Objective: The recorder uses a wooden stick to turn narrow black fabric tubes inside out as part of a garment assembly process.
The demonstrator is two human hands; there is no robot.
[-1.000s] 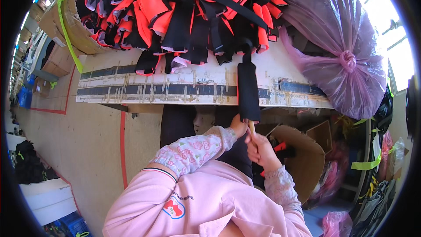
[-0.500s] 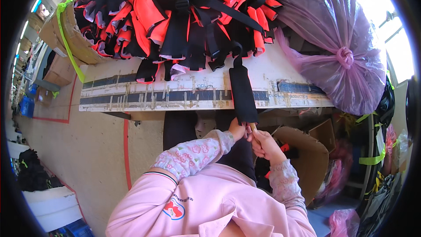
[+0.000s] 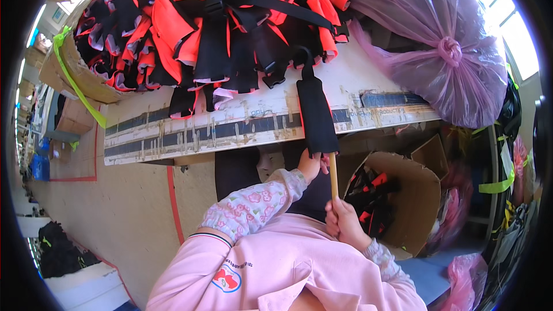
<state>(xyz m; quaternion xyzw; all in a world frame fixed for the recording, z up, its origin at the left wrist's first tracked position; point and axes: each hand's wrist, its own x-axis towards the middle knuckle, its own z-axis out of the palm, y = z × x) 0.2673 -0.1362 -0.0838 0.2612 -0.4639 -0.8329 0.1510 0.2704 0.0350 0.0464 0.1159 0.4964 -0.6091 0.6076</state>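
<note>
A black fabric strap piece (image 3: 317, 116) with an orange edge hangs over the table's front edge, its narrow webbing end running back to the pile. My left hand (image 3: 311, 164) is closed on its lower end, with some fingers hidden behind the cloth. A thin wooden stick (image 3: 334, 177) stands out of the same lower end and points down toward me. My right hand (image 3: 345, 223) is wrapped round the stick's near end, below and to the right of my left hand. How far the stick reaches inside the cloth is hidden.
A heap of black and orange strap pieces (image 3: 219, 40) covers the table (image 3: 242, 129). A tied pink plastic bag (image 3: 426, 40) stands at its right. Under the table, right of my legs, is an open cardboard box (image 3: 415, 201) with black and orange pieces inside.
My right hand has moved down toward me, away from my left hand, and a longer stretch of the stick now shows. My left hand keeps its hold on the strap piece. The view has shifted slightly.
</note>
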